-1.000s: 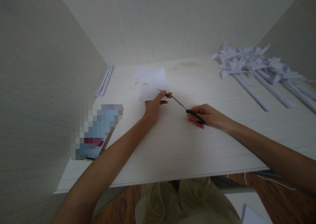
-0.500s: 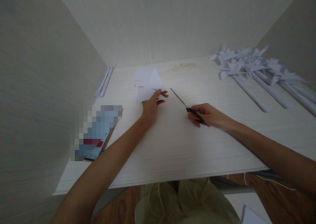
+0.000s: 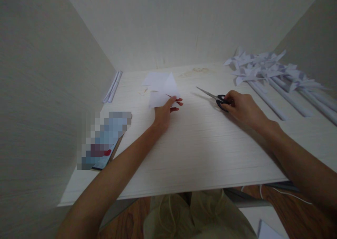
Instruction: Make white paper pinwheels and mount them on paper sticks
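My left hand (image 3: 166, 112) pinches the near right part of a white sheet of paper (image 3: 158, 99), with thumb on top and fingers underneath. Slits run into the sheet from its edges, and its flaps stand a little apart. Another piece of white paper (image 3: 154, 78) appears just behind it, partly overlapped. To the right, my right hand (image 3: 240, 107) grips the black handles of a pair of scissors (image 3: 209, 93) low over the table. The blades are together and point to the far left, away from the paper.
Several paper pinwheels (image 3: 263, 68) on rolled paper sticks lie at the back right. Rolled paper tubes (image 3: 113, 87) rest along the left wall. A phone (image 3: 110, 137), partly blurred out, lies at the left. Walls enclose the white table (image 3: 200, 161) on three sides.
My right hand has moved right and away from me, turning palm down and lowering the scissors towards the table. My left hand and the paper have shifted only slightly right.
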A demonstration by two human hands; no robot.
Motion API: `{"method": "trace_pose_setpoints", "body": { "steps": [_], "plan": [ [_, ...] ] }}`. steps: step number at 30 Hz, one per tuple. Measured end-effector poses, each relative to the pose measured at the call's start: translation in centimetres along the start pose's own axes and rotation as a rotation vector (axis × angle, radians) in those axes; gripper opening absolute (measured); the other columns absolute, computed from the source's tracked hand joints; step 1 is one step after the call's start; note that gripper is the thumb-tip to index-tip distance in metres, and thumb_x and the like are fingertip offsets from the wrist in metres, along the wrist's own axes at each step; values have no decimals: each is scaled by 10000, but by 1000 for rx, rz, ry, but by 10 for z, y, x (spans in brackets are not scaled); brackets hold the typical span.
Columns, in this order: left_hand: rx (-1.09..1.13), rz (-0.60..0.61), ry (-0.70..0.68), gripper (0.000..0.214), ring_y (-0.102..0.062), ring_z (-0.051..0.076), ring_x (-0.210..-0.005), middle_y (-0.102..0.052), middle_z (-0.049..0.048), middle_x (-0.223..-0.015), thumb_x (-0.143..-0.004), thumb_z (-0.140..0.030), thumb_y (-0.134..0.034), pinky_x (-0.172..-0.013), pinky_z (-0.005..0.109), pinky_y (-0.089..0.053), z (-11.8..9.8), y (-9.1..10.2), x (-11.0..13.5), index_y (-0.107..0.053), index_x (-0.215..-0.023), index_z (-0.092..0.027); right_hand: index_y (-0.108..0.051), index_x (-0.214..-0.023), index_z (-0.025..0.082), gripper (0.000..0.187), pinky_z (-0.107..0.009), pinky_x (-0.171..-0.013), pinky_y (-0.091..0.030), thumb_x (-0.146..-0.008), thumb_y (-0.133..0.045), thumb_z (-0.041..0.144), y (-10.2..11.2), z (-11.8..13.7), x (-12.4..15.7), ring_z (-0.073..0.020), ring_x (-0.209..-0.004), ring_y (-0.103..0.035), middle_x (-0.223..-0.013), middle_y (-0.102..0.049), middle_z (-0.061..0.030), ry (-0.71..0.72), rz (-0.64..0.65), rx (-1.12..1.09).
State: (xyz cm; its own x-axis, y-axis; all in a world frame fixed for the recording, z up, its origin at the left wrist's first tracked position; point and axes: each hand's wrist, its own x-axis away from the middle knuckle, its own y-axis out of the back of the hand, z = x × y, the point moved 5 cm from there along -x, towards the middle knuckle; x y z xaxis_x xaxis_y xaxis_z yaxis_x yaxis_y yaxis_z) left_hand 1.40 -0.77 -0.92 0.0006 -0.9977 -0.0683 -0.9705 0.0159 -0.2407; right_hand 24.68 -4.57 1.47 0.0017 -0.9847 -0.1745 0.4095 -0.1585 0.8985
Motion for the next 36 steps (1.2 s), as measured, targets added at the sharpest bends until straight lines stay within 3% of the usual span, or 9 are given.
{"method": "trace_pose_setpoints", "body": {
  "steps": [6, 12, 26, 36],
  "plan": [
    [14, 3, 6, 105, -581, 101, -571, -631, 10, -669, -664, -256, -556, -481, 198, -420, -2, -1, 1, -546, -653, -152, -588, -747, 146, 157, -302, -552, -382, -696, -562, 292, -1, -12, -5, -193, -605, -535, -695, -603, -79, 14, -60, 77],
    [41, 11, 9, 90, -574, 94, -549, -628, 7, -651, -659, -235, -561, -465, 190, -414, 0, -1, 1, -555, -638, -148, -584, -686, 161, 134, -322, -568, -403, -675, -575, 294, -8, -27, -11, -197, -599, -544, -683, -606, -73, -4, -37, 84],
    [29, 22, 8, 93, -573, 96, -551, -629, 11, -659, -658, -240, -564, -466, 191, -417, -1, -2, 1, -556, -643, -149, -582, -691, 165, 116, -320, -568, -424, -629, -602, 262, -8, -29, -14, -193, -607, -565, -704, -622, -62, -99, 45, 24],
    [39, 31, 8, 90, -565, 91, -539, -627, 11, -655, -657, -231, -559, -461, 189, -416, -1, -3, 2, -564, -630, -145, -575, -692, 177, 117, -304, -559, -435, -617, -601, 264, -9, -32, -13, -177, -599, -573, -711, -631, -49, -102, 9, 1]
  ]
}}
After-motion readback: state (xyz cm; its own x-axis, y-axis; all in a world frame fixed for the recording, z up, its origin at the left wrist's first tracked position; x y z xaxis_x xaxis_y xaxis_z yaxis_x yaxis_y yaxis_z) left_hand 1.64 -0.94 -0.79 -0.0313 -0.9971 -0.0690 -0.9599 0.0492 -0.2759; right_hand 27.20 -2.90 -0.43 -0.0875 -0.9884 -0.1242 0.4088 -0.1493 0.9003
